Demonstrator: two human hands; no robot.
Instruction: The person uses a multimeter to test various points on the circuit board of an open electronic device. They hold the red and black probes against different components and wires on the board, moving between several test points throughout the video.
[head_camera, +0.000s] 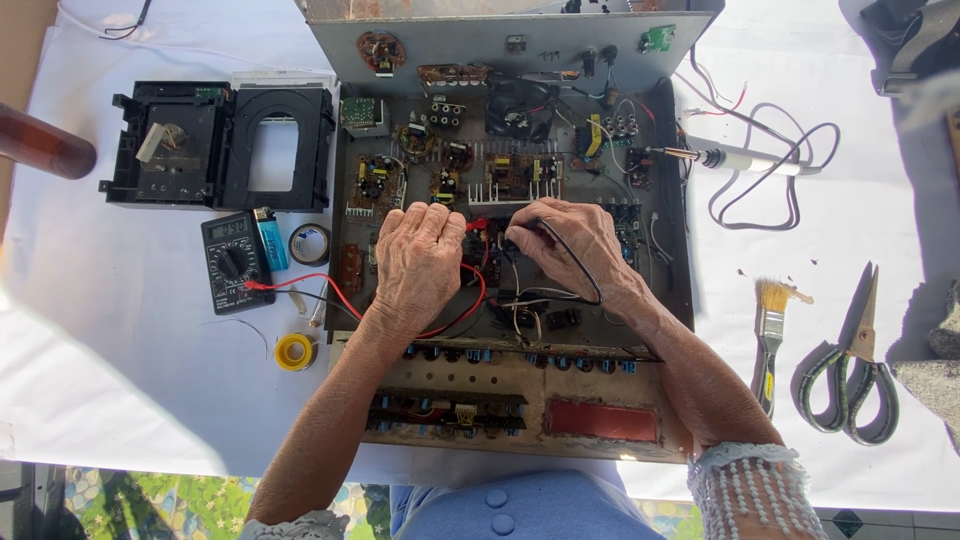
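Two hands work inside one big open chassis (690, 270), the largest thing on the white table (120, 400). My left hand (418, 262) lies knuckles up over the middle boards, fingers curled down onto a red probe (476, 226); I judge it pinched there, though the fingertips are hidden. My right hand (572, 245) is curled the same way just beside it, fingertips pressed down near the black lead (580, 265) that loops over its back; whether it truly grips a probe tip I cannot tell.

To do this step well, I judge both tips should sit steady on their contacts, kept apart from each other and off neighbouring solder joints, with wrists braced on the chassis edge and the red lead (320, 285) left slack so it does not tug.

Counted, large to small: one chassis, holding several small circuit boards; one black disc tray unit (215, 145) at the table's left; one pair of scissors (850, 375) at the right; one soldering iron (735, 158) with its looped cord; one brush (768, 335); one meter (232, 262), from which the red lead runs to my left hand; one blue lighter (270, 240); one grey tape roll (309, 243); one yellow tape roll (294, 351)
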